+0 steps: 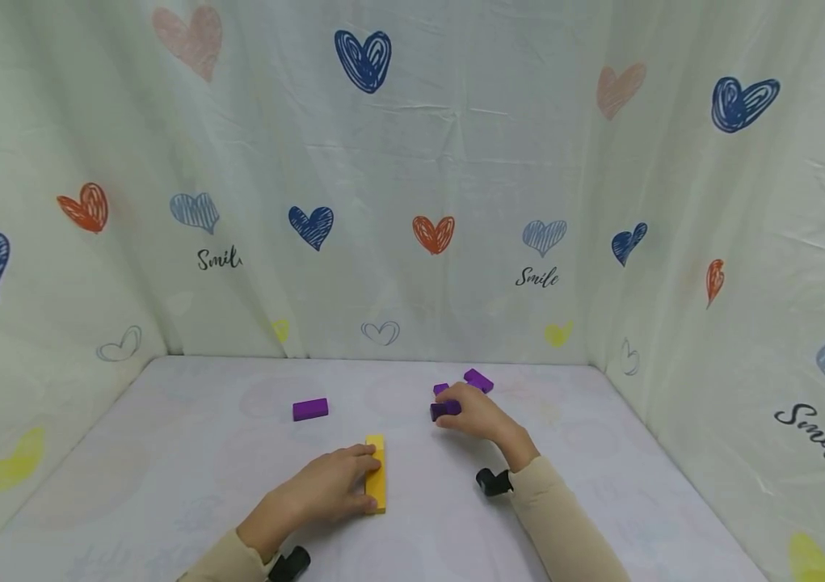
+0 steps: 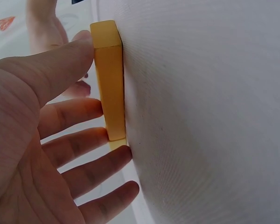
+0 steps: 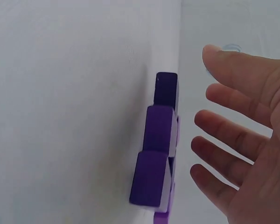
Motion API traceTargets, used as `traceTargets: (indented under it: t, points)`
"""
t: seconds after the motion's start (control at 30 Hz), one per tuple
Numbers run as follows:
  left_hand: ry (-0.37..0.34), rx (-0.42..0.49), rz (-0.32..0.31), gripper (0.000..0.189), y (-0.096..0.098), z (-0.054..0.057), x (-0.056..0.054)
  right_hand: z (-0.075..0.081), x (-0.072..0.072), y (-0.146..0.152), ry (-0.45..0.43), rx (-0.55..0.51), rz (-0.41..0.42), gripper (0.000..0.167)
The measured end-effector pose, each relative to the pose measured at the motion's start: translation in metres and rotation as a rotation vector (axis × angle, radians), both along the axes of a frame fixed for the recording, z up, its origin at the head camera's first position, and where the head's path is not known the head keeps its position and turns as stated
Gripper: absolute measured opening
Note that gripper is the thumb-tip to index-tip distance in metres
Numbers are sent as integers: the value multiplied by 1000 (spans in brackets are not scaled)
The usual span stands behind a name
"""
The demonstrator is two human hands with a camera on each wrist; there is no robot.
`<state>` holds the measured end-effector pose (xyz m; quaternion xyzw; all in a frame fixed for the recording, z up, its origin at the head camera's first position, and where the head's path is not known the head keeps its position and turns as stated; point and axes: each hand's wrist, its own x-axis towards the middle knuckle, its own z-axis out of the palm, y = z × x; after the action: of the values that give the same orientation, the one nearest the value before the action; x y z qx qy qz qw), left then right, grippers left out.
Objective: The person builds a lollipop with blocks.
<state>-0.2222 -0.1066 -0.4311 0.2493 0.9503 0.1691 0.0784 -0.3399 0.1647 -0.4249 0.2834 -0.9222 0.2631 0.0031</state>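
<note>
My left hand (image 1: 332, 487) touches a row of yellow blocks (image 1: 376, 485) on the table. In the left wrist view, the thumb lies by the near end of a long yellow block (image 2: 109, 88), with the other fingers spread along the same side. My right hand (image 1: 477, 412) is farther off, by purple blocks (image 1: 443, 410). The right wrist view has its fingers (image 3: 233, 128) spread apart and beside the row of purple blocks (image 3: 159, 130), holding nothing. In the head view the hand partly hides these blocks.
A lone purple block (image 1: 310, 409) lies left of the yellow row. Another purple block (image 1: 480, 380) sits behind my right hand. The white-covered table (image 1: 165, 469) meets a curtain (image 1: 412, 162) with printed hearts at its back and sides.
</note>
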Motion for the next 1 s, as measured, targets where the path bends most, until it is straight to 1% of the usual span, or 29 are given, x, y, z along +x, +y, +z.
traceTargets:
  t: [0.13,0.33,0.5,0.67,0.8,1.0]
  points:
    - [-12,1,12,57,0,0,1,-4,-3,7,-8,-13,-20,37]
    - [-17,3,11,58,-1,0,1,-5,-3,13,11,40,-82,36]
    - [-19,4,10,58,-1,-1,0,-5,-3,16,16,55,-75,36]
    - [-13,1,6,59,-1,-2,0,-8,-4,18,34,91,-66,40]
    - [-12,0,4,58,-1,-2,-1,-10,-4,18,29,104,-93,42]
    - [-22,0,8,59,-1,-1,-1,-9,-2,19,0,117,-132,42]
